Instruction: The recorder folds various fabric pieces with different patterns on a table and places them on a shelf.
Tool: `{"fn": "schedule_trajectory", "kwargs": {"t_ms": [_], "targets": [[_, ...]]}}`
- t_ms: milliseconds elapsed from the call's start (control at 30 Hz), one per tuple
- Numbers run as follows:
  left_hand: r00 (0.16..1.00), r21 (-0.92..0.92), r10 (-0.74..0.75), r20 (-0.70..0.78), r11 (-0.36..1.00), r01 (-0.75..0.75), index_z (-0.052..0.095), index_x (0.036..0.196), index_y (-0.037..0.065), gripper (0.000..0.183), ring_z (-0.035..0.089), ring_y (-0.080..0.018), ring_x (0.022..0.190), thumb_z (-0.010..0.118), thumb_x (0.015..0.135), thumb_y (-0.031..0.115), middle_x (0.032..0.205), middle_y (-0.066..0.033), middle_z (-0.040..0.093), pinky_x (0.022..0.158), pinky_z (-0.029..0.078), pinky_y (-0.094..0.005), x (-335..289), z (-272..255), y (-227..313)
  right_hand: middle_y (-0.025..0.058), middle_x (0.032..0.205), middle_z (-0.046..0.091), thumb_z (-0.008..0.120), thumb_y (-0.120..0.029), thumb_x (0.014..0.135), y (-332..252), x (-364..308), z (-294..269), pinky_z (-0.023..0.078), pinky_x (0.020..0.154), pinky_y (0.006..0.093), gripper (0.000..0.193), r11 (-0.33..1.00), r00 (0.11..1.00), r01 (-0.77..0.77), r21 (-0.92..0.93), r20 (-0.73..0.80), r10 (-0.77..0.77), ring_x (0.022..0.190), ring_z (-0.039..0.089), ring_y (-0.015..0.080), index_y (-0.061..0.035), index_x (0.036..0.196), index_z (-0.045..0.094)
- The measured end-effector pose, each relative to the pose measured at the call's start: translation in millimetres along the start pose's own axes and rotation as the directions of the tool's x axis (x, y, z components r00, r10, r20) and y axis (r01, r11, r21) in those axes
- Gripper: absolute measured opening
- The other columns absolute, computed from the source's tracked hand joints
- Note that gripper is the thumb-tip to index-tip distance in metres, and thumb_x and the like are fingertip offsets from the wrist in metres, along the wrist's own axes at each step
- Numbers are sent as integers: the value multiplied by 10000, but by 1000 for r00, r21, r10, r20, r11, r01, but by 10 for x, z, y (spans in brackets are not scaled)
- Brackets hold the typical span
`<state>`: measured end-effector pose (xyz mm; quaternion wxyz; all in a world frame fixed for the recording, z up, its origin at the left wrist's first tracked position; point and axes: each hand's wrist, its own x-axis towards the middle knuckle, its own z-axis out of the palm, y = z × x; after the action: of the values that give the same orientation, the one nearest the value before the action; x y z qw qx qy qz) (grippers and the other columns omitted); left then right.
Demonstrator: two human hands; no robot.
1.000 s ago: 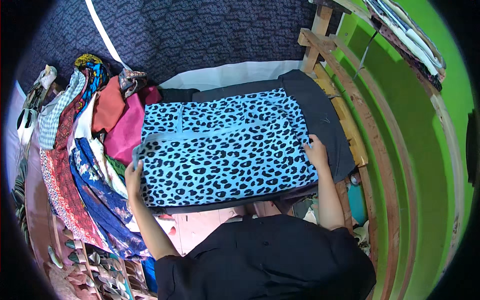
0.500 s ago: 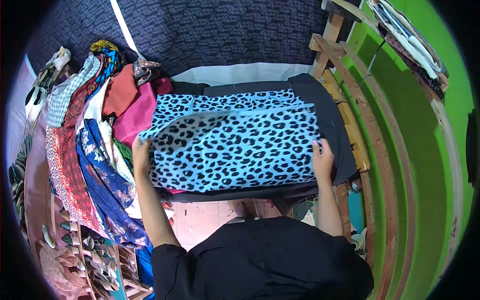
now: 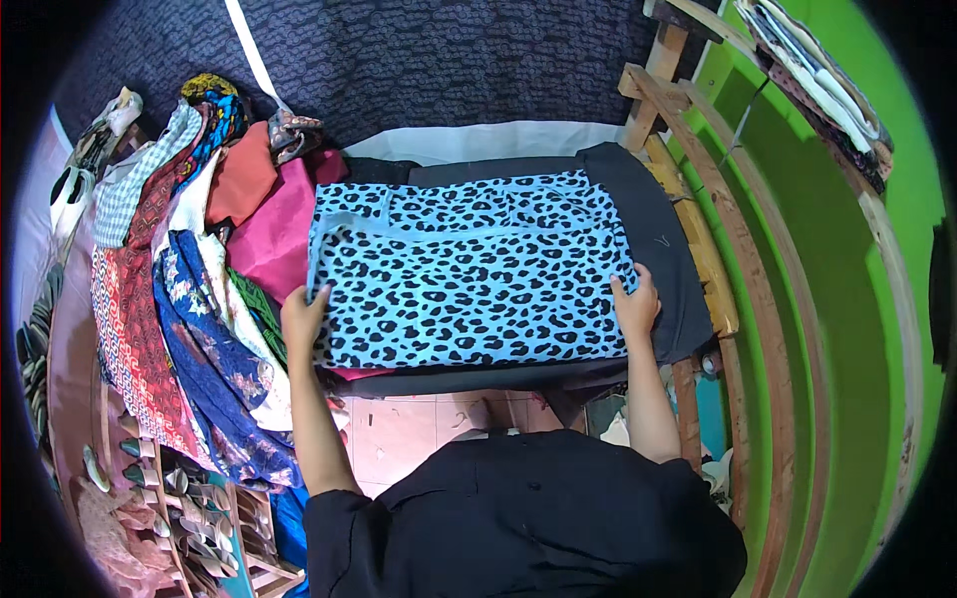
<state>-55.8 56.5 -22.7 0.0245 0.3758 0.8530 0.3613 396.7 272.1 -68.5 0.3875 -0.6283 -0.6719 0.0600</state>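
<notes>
A blue cloth with black leopard spots lies folded flat on a dark-covered board. My left hand grips its near left edge. At the near right edge, my right hand rests with the fingers pressed on the cloth. A folded-over band runs across the cloth's far part.
A pile of coloured and patterned clothes lies to the left, with a pink cloth beside the board. A wooden frame and a green wall stand to the right. Tiled floor shows below the board.
The near edge of the spotted cloth was lifted, folded over and laid flat. Both hands moved with it and now rest at its near corners.
</notes>
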Motion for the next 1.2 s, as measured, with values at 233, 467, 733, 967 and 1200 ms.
{"fn": "schedule_trajectory", "kwargs": {"t_ms": [233, 467, 733, 967, 1200], "targets": [[986, 193, 85, -141, 979, -57, 555, 825, 58, 384, 517, -396, 602, 561, 787, 440, 607, -176, 545, 558, 401, -431, -132, 128, 17, 156, 983, 603, 577, -229, 791, 49, 146, 56, 406, 817, 410, 298, 993, 980, -22, 114, 201, -1, 933, 556, 332, -92, 1056, 589], [795, 145, 554, -247, 832, -535, 499, 1138, 63, 527, 482, -338, 1013, 676, 659, 193, 1074, -164, 517, 868, 376, -392, -403, -142, 470, 149, 1282, 375, 619, -242, 746, -196, -45, -497, 248, 950, 509, 586, 959, 938, 278, 57, 198, -284, 1155, 381, 325, -135, 1278, 399], [724, 199, 511, 463, 736, -647, 424, 1278, 193, 751, 325, -327, 1236, 737, 600, 273, 1347, -154, 334, 984, 256, -506, -915, -10, 385, 128, 1363, 315, 722, -425, 620, -73, -597, -725, 109, 994, 610, 795, 834, 660, 552, -16, 619, -425, 1282, 265, 286, -242, 1310, 372], [702, 218, 563, 436, 691, -690, 486, 1215, 139, 588, 446, -302, 1149, 620, 652, 31, 1262, -128, 455, 932, 359, -452, -842, -80, 126, 75, 1328, 394, 661, -248, 723, -88, -508, -719, 166, 987, 598, 594, 806, 656, 591, -14, 590, -471, 1237, 360, 222, -232, 1271, 434], [750, 179, 550, 367, 749, -638, 587, 1045, 93, 420, 598, -282, 846, 506, 666, -69, 997, -111, 616, 728, 471, -375, -695, -264, 229, 54, 1234, 509, 527, -32, 746, -96, -288, -706, 138, 1014, 585, 469, 807, 590, 588, 60, 651, -478, 1183, 436, 203, -193, 1186, 514]]}}
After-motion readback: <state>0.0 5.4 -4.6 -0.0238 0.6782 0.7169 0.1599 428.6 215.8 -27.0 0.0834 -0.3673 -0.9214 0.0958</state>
